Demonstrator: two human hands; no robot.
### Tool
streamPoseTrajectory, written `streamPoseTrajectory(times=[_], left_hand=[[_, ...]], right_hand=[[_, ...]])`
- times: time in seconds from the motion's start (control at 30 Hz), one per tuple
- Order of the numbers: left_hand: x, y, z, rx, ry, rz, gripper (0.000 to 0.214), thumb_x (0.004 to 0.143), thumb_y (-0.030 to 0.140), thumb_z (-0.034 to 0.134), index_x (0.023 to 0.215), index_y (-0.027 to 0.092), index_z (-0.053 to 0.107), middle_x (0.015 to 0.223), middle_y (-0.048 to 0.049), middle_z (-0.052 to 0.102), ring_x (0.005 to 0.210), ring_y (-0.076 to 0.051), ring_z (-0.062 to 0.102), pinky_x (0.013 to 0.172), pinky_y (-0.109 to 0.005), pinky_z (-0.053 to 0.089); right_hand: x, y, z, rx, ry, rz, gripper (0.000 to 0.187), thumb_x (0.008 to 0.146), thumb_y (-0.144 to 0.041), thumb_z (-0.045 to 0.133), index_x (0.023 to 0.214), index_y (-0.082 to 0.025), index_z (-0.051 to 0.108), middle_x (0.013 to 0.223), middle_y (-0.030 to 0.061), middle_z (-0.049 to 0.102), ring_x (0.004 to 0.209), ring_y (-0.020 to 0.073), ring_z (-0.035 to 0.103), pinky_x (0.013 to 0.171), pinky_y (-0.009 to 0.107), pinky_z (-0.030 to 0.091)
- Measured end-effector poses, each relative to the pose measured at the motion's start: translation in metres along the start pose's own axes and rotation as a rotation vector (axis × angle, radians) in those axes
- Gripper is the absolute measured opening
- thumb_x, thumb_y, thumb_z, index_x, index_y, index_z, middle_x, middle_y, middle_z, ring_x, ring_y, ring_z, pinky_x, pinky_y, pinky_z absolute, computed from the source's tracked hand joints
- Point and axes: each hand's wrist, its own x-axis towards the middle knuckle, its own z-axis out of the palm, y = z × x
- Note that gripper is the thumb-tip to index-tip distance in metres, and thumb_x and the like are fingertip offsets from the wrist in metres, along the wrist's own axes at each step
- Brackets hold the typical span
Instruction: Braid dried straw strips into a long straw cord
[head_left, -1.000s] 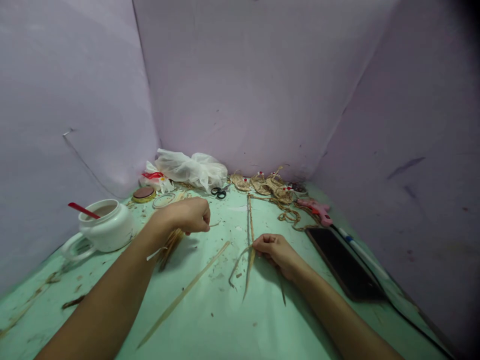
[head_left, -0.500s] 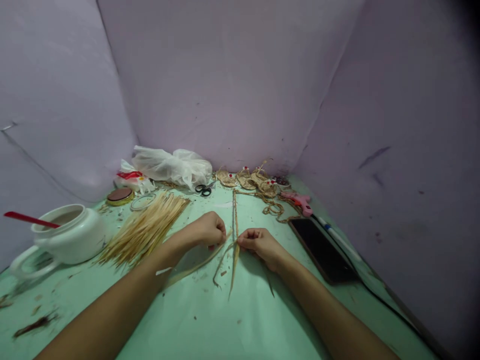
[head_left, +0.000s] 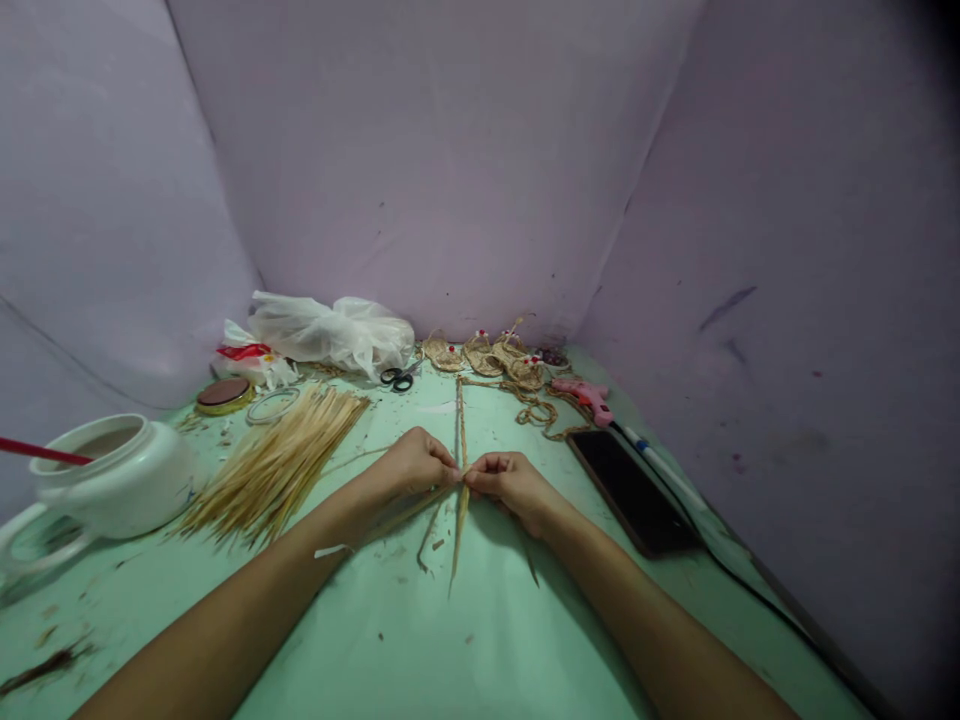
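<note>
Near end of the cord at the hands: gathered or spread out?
Spread out: nearer the camera than the left hand and right hand, separate strands fan apart over the table, while the cord beyond is one narrow length.

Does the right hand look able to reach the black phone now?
Probably yes: nothing visible blocks the way from the right hand to the black phone, though that hand now pinches the fibre strand.
</note>
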Motion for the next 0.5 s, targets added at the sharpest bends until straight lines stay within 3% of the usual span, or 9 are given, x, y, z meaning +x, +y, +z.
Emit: streamPoseTrajectory(times=[0.33, 0.5], left_hand=[[-0.0006, 0.0041, 0.004, 0.02, 0.04, -0.117, 0.014, 0.053, 0.017, 0.045, 0.056, 0.012, 0.057, 0.035, 0.0042, 0.038, 0.035, -0.008, 0.032, 0.038, -0.02, 0.023], [-0.0008, 0.0042, 0.0085, 0.211, 0.116, -0.015, 0.018, 0.054, 0.02, 0.046, 0.055, 0.01, 0.06, 0.041, 0.0024, 0.043, 0.041, -0.008, 0.037, 0.041, -0.02, 0.024]], right_hand=[[0.0005, -0.0002, 0.0008, 0.008, 0.029, 0.001, 0.004, 0.06, -0.014, 0.057, 0.057, -0.012, 0.055, 0.047, -0.0036, 0.051, 0.034, 0.0014, 0.025, 0.037, 0.02, 0.012], [0.0019, 0.0009, -0.0001, 0.021, 0.022, 0.003, 0.004, 0.06, -0.015, 0.056, 0.057, -0.012, 0.054, 0.046, -0.0035, 0.05, 0.034, 0.0021, 0.024, 0.037, 0.021, 0.011]])
